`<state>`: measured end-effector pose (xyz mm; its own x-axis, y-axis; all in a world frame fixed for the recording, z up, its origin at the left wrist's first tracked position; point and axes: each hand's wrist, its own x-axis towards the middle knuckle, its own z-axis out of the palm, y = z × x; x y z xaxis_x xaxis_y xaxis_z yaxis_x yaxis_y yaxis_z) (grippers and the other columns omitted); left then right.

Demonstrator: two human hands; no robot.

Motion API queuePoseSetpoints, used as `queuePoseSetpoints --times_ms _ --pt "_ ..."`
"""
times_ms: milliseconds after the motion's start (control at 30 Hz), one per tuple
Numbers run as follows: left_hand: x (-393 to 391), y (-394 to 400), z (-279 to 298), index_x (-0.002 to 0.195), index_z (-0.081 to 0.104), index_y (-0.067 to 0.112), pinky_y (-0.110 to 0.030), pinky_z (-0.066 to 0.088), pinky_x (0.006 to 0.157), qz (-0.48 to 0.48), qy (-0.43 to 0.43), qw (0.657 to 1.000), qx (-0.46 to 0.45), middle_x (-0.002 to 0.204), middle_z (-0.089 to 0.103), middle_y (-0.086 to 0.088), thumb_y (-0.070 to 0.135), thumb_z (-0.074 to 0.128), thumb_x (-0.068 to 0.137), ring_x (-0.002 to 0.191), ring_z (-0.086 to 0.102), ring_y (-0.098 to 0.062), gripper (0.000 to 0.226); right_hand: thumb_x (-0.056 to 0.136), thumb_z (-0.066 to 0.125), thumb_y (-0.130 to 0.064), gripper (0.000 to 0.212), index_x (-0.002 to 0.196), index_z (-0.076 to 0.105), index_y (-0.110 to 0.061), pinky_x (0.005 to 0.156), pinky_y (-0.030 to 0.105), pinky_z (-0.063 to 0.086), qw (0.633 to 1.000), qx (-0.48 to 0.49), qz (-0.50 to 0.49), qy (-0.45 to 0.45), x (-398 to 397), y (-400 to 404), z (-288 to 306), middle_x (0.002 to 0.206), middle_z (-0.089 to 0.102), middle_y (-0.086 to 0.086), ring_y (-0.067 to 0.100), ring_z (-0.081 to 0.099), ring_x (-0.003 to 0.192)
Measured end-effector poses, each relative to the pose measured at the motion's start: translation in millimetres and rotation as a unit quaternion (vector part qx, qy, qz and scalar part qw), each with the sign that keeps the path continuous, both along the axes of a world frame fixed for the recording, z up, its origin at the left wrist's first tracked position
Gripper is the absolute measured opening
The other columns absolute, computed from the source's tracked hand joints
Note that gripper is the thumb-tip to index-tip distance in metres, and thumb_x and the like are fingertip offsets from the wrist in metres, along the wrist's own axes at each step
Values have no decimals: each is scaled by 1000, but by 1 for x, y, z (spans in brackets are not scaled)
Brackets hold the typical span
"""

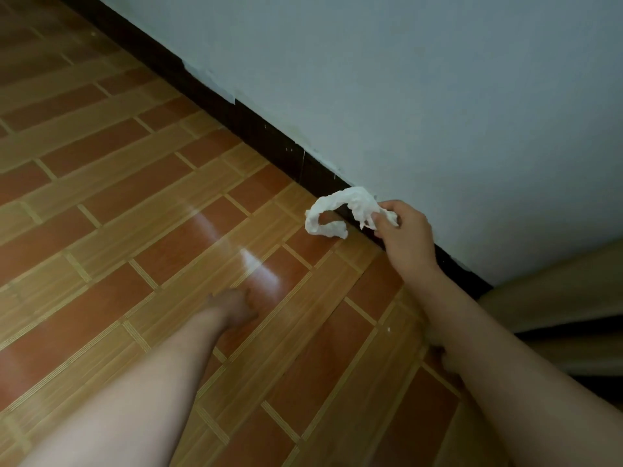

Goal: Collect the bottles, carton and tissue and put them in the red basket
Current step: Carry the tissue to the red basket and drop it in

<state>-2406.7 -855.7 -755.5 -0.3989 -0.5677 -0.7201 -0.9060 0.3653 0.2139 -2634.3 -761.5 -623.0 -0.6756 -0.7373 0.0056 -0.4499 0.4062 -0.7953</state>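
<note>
A: Where's the tissue [340, 210] now?

B: Up off the floor [135, 203], in front of the skirting [269, 139], hanging from the right hand [404, 237]. The fingers pinch one end; the rest droops away from the skirting in a crumpled, twisted loop.

A: How will it handle, do you think?

B: Very light and limp, I'd say, with no stiffness at all. Probably tears easily if tugged or snagged, so a soft pinch is enough. Bunching more of it into the palm would likely stop the loose end trailing.

A: And the left hand [236, 306]?

B: Low, further out from the skirting, fingers curled under, holding nothing I can see.

A: Basket, bottles, carton?

B: None in view, so I can't say how far along things are.
</note>
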Motion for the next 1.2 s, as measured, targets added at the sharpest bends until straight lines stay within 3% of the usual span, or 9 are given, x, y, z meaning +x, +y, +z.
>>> queuePoseSetpoints --times_ms 100,300,467,633,767,867,933,1067,1200 --pt "-5 6 33 147 20 14 -49 19 117 48 49 997 16 153 30 -11 35 49 93 140 30 -27 64 91 50 -20 23 108 61 -10 54 11 38 999 12 38 19 0 5 44 91 61 0 14 59 83" --pt "-10 26 147 146 24 12 -33 32 107 224 195 951 86 152 30 -14 16 53 91 137 34 -29 63 90 51 -20 13 95 63 -20 78 30 51 997 6 68 -42 8 15 170 82 62 -10 17 64 86" --pt "-1 40 270 147 22 13 -30 36 101 233 229 942 83 153 27 -13 9 59 86 135 36 -28 71 89 52 -13 13 87 64 -20 87 37 54 990 -5 104 -93 22 24 301 81 64 -1 14 63 80" --pt "12 58 400 145 29 19 -36 29 111 233 255 932 109 153 29 -8 11 66 82 140 29 -24 74 89 52 -9 17 81 63 -20 85 37 55 981 -52 137 -131 41 30 441 78 64 0 13 62 79" --pt "9 66 490 131 46 23 -25 35 88 252 291 917 101 120 51 0 17 65 83 109 49 -17 52 89 52 -5 11 90 62 -9 82 34 54 973 -91 147 -151 50 25 539 79 64 0 11 63 77" --pt "2 65 547 100 56 32 -16 39 76 255 334 902 97 98 56 10 14 63 84 86 51 -6 25 89 52 -4 10 89 62 -9 80 31 55 968 -113 160 -156 53 21 601 79 64 1 3 64 70" --pt "-2 62 582 88 57 36 -8 43 63 252 353 895 108 88 60 13 12 64 82 77 54 -2 27 89 52 -4 13 85 61 -12 79 32 55 966 -124 161 -158 53 17 637 81 64 5 6 65 72" --pt "-10 58 636 106 56 30 -22 34 91 230 363 894 127 115 55 8 -1 60 79 116 46 -11 42 89 52 -5 17 79 59 -17 76 28 56 965 -144 163 -148 52 7 694 83 64 6 10 65 74" --pt "-16 57 667 128 52 18 -24 33 94 219 364 890 164 137 44 -6 -1 63 78 135 34 -16 55 89 53 -5 14 81 59 -15 73 24 56 967 -151 156 -134 50 -7 726 86 63 10 19 63 81"
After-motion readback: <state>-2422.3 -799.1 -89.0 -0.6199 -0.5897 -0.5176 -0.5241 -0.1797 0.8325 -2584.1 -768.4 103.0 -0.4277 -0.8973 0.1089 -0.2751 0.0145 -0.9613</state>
